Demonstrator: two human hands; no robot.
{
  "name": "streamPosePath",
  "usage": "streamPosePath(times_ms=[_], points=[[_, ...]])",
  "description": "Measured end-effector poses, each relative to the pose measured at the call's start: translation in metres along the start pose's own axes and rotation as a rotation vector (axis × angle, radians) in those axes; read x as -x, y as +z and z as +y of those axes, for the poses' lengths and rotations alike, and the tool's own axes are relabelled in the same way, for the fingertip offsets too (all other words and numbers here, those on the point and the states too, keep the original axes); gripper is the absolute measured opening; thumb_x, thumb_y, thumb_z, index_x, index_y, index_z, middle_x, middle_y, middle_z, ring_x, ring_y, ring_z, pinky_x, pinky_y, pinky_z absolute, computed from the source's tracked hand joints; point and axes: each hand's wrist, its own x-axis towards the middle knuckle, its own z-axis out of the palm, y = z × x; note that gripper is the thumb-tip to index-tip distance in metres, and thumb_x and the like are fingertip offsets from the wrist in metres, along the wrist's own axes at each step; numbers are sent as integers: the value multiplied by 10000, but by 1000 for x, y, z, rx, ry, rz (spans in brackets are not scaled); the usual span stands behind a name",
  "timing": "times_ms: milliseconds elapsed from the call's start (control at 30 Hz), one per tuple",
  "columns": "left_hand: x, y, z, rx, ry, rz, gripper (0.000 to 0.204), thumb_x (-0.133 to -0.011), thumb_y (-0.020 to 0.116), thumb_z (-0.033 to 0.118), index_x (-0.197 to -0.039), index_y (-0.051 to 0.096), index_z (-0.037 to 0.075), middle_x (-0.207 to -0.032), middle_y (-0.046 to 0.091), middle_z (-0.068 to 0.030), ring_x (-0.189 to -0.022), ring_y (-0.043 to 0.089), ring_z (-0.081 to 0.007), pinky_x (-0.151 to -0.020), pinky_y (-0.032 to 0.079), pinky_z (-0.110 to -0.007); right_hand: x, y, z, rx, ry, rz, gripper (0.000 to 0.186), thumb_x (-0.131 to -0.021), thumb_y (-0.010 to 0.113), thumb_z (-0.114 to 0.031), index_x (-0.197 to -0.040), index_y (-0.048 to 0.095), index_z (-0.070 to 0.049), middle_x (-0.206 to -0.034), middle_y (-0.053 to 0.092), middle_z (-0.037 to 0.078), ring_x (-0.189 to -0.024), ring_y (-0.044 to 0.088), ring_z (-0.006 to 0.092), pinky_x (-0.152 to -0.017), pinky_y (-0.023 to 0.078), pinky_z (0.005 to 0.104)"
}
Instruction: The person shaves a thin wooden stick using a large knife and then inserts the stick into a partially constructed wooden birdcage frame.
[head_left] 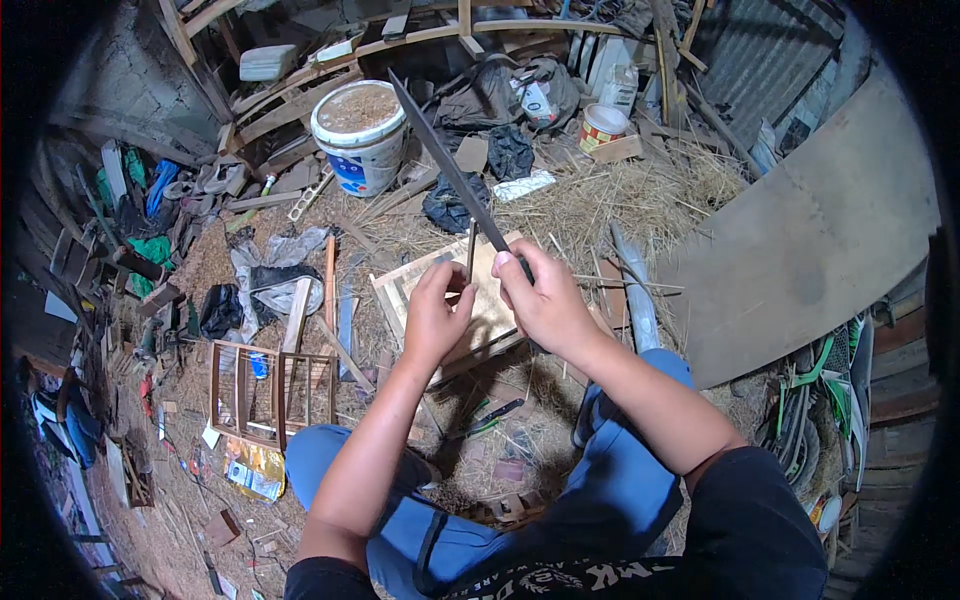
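In my right hand (550, 305) is the handle of a long machete (441, 150), its dark blade slanting up and away to the left. My left hand (437, 312) pinches a thin, short stick (472, 248) that stands nearly upright. The stick's top end is close to the blade, and I cannot tell whether they touch. Both hands are above a low, pale wooden block or box (492, 315) between my knees. A smaller knife (500, 412) with a dark blade or handle lies on the ground nearer to me.
To the left stands a small wooden cage frame (283, 400) with thin bars, beside a yellow plastic packet (255, 468). Farther off is a white bucket (360, 165) of brownish material. A large sheet (810, 240) leans at right, near a green bicycle or motorbike part (810, 375). Straw litters the ground.
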Motion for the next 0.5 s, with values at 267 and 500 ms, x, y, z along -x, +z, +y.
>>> streamPosePath(times_ms=[267, 500], points=[[-12, -27, 48, 104, 214, 206, 254, -910, 719, 29, -1152, 663, -25, -1055, 665, -142, -963, 704, -222, -848, 598, -328, 9, 2, -16, 53, 5, -4, 372, -1057, 548, -347, -991, 593, 17, -695, 606, 146, -635, 583, 219, -613, 456, 384], [-10, -31, 56, 131, 230, 264, 179, -909, 707, -14, -1086, 689, -42, -996, 682, -128, -892, 717, -195, -783, 604, -303, 18, 10, -20, 31, -51, -64, 366, -1059, 536, -347, -1047, 575, 16, -710, 618, 177, -655, 631, 320, -619, 463, 412]])
